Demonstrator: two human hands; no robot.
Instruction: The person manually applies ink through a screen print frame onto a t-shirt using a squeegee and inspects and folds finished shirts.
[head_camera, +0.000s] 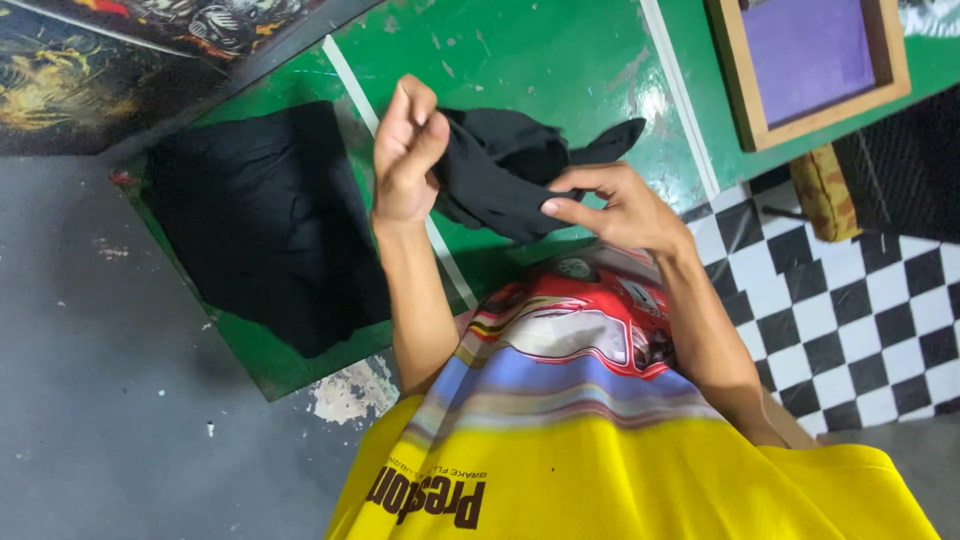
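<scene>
Head view: a crumpled black cloth (500, 170) hangs between both hands above the green table (560, 60), left hand (408, 150) clenched on one edge, right hand (610, 205) pinching the other. Its folds hide its shape.

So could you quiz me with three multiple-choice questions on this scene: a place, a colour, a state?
1. Where does the flat black cloth lie?
A on the green board
B on the checkered floor
C in the wooden frame

2. What colour fills the frame?
A red
B purple
C white

3. How is the small black cloth held?
A by the left hand alone
B by both, with the right hand
C by neither

Answers: 1 A, green shows around it. 2 B, the panel is purple. 3 B, fingers of both pinch it.
</scene>
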